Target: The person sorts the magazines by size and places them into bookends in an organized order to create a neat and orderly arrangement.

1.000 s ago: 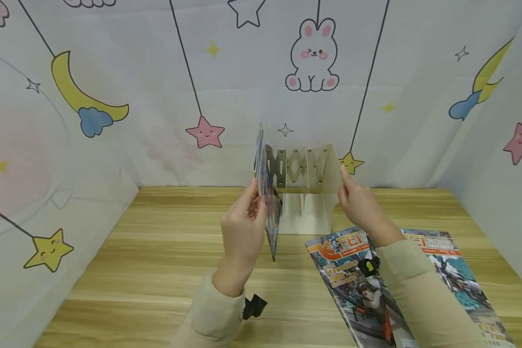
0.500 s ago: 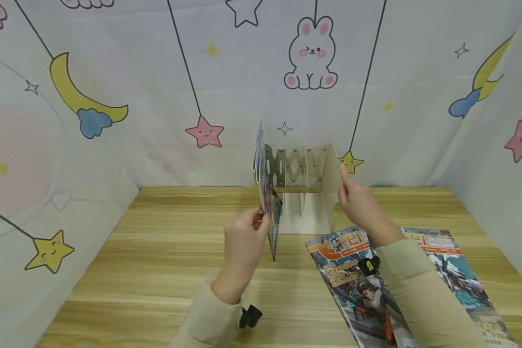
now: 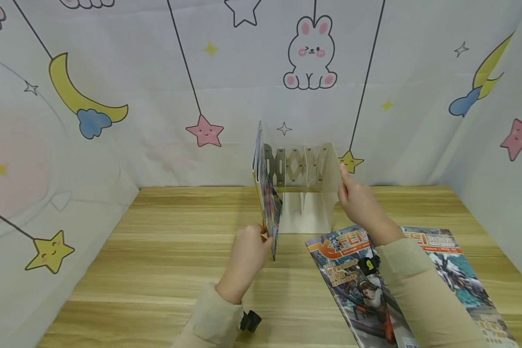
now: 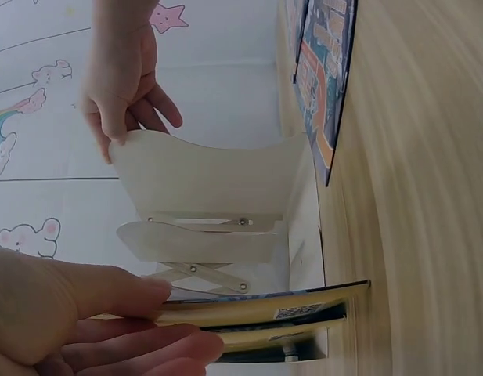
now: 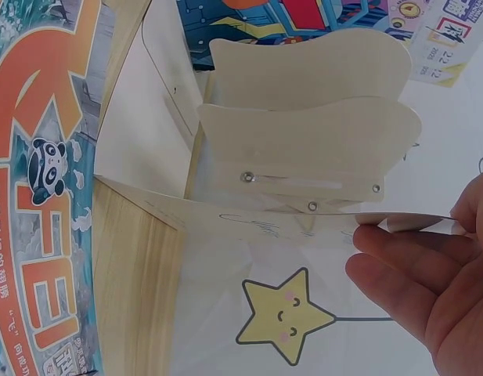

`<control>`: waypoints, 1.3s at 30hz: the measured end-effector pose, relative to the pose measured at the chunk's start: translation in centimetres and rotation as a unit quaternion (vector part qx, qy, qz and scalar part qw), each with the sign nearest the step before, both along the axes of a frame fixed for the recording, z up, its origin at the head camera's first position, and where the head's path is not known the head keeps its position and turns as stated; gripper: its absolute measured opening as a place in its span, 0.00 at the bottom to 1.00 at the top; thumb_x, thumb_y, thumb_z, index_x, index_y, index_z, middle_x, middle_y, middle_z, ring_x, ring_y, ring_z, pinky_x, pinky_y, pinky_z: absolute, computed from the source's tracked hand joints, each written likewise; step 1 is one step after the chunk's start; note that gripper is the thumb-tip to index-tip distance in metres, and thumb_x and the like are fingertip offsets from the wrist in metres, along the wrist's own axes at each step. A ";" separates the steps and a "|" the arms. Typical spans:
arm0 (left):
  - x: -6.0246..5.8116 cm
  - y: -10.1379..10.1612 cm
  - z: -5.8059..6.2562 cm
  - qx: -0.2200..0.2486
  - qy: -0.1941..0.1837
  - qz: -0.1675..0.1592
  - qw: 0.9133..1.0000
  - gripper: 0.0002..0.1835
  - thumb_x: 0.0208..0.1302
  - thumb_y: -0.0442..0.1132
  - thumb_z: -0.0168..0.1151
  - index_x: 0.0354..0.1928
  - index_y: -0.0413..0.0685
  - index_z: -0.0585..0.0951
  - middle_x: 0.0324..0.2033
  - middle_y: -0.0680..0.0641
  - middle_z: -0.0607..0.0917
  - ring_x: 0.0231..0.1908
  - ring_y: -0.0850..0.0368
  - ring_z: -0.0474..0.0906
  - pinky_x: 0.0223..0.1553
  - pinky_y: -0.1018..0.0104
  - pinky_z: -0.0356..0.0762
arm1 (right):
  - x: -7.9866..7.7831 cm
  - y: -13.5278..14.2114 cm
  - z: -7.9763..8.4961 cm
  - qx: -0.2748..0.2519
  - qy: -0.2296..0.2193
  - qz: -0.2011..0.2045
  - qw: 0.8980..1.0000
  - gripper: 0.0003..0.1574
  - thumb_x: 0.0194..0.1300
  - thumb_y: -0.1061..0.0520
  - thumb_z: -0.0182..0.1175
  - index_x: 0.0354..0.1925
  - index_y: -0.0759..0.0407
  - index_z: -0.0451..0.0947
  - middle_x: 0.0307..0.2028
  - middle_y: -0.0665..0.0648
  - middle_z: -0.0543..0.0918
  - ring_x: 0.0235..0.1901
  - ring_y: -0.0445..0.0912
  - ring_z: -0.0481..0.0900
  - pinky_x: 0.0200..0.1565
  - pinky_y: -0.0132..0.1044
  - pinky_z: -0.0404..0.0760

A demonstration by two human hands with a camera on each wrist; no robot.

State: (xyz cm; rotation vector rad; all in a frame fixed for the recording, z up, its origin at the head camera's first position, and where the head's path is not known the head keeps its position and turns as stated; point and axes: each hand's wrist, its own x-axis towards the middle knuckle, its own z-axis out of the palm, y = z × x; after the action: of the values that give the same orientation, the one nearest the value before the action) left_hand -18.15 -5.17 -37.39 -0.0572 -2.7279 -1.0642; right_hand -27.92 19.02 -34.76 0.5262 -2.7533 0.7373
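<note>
A cream expandable bookend (image 3: pixel 305 212) with scissor-linked dividers stands at the back of the table. Upright magazines (image 3: pixel 267 208) fill its left side, their yellowish spines facing the front. My left hand (image 3: pixel 251 251) is low at their front edge; in the left wrist view its thumb and fingers lie on either side of the magazine spines (image 4: pixel 257 309), pinching them. With my right hand (image 3: pixel 361 203) I hold the bookend's right end panel (image 5: pixel 304 219) near its upper front corner, thumb on one face and fingers on the other.
Two magazines lie flat at the right: one with a figure on its cover (image 3: pixel 352 290), the other a teal magazine (image 3: pixel 461 275) partly under my right sleeve. A patterned cloth (image 3: pixel 243 72) hangs behind the wooden table (image 3: pixel 156 261).
My left hand has slid down along the magazines' front edge toward the bottom. The magazines and the bookend stay in place, and my right hand keeps its grip on the end panel.
</note>
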 end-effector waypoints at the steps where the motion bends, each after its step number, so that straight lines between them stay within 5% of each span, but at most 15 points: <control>1: -0.1 0.0 -0.1 -0.006 -0.007 -0.001 1.000 0.09 0.58 0.32 0.64 0.32 0.28 0.83 0.24 0.38 0.86 0.16 0.58 0.79 0.12 0.78 0.70 | 0.0 0.0 0.0 0.000 0.000 0.001 1.000 0.34 0.74 0.59 0.38 0.73 0.65 0.42 0.11 0.53 0.64 0.09 0.41 0.55 0.14 0.34 0.60; 8: -0.3 0.1 -0.9 -0.045 -0.060 0.000 0.997 0.10 0.58 0.35 0.66 0.31 0.31 0.83 0.27 0.39 0.86 0.15 0.62 0.71 0.13 0.75 0.68 | -0.1 0.1 0.3 -0.005 -0.011 0.008 1.000 0.35 0.74 0.59 0.39 0.73 0.65 0.41 0.11 0.53 0.63 0.09 0.41 0.55 0.14 0.33 0.60; 21: -1.0 0.2 -2.3 -0.051 -0.084 -0.001 0.995 0.08 0.58 0.33 0.65 0.32 0.31 0.83 0.27 0.40 0.86 0.17 0.60 0.72 0.14 0.72 0.69 | -0.2 0.2 0.3 -0.004 -0.014 0.008 1.000 0.35 0.74 0.59 0.39 0.73 0.65 0.41 0.11 0.53 0.63 0.08 0.41 0.55 0.14 0.33 0.60; 39: -1.5 0.3 -2.7 -0.074 -0.062 0.023 0.995 0.12 0.58 0.36 0.65 0.18 0.40 0.81 0.19 0.45 0.82 0.15 0.59 0.68 0.13 0.70 0.65 | -0.1 0.4 0.0 -0.003 -0.018 0.012 1.000 0.34 0.75 0.57 0.36 0.74 0.63 0.39 0.11 0.53 0.64 0.08 0.41 0.55 0.13 0.33 0.60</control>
State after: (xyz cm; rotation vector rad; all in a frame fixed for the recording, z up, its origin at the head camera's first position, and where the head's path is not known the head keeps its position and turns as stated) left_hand -19.60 -4.84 -40.08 0.0508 -2.9009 -0.8807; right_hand -28.06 19.37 -34.72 0.5494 -2.7816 0.7686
